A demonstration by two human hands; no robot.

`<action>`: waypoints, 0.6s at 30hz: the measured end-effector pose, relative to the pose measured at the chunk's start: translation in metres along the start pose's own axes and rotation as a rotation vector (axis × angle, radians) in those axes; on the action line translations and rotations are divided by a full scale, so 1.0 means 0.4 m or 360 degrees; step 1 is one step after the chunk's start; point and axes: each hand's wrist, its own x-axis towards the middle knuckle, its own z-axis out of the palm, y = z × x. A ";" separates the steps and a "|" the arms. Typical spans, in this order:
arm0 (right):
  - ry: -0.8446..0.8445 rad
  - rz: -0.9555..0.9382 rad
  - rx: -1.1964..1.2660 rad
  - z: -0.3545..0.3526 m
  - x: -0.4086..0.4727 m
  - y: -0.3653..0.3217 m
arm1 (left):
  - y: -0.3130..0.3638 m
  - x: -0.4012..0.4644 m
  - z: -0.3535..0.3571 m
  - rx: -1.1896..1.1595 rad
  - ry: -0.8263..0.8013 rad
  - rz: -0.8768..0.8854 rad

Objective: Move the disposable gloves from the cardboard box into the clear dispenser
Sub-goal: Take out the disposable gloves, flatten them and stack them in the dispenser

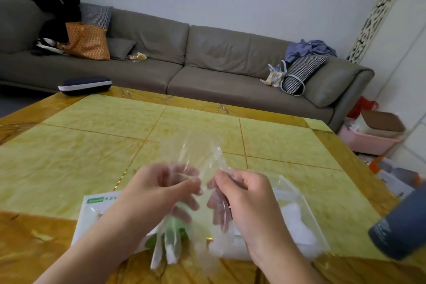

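Gloves of thin clear plastic film (202, 159) hang between both hands above the near edge of the yellow tiled table (96, 131). The left hand (159, 188) pinches the film with curled fingers, and the right hand (239, 193) grips a bunched fold of it just beside. A flat white cardboard box with green print (96, 205) lies under the left forearm, and the clear plastic dispenser (299, 214) sits near right, under the right wrist. Static-prone film like this could cling to the fingers, tear if the hands pull apart, or drop loose sheets onto the table short of the dispenser opening, which I cannot make out.
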 end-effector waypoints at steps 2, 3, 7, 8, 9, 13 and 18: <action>-0.0016 0.0005 0.0121 -0.009 0.005 0.005 | -0.008 0.005 0.004 -0.0119 0.0125 0.0007; -0.0013 0.0012 0.0187 -0.013 0.008 0.006 | -0.008 0.007 0.003 -0.0183 0.0172 0.0010; 0.0047 0.0000 0.0293 -0.032 0.017 0.011 | 0.002 0.009 -0.009 -0.0318 0.0204 0.0031; 0.0052 -0.0010 0.0285 -0.036 0.019 0.013 | 0.005 0.009 -0.012 -0.0340 0.0209 0.0038; 0.0055 -0.0021 0.0274 -0.039 0.021 0.015 | 0.005 0.010 -0.017 -0.0351 0.0218 0.0045; 0.0081 -0.0052 0.0247 -0.050 0.027 0.019 | 0.007 0.015 -0.040 -0.0356 0.0261 0.0079; 0.0117 -0.0061 0.0233 -0.059 0.037 0.026 | 0.020 0.019 -0.069 -0.0454 0.0255 0.0022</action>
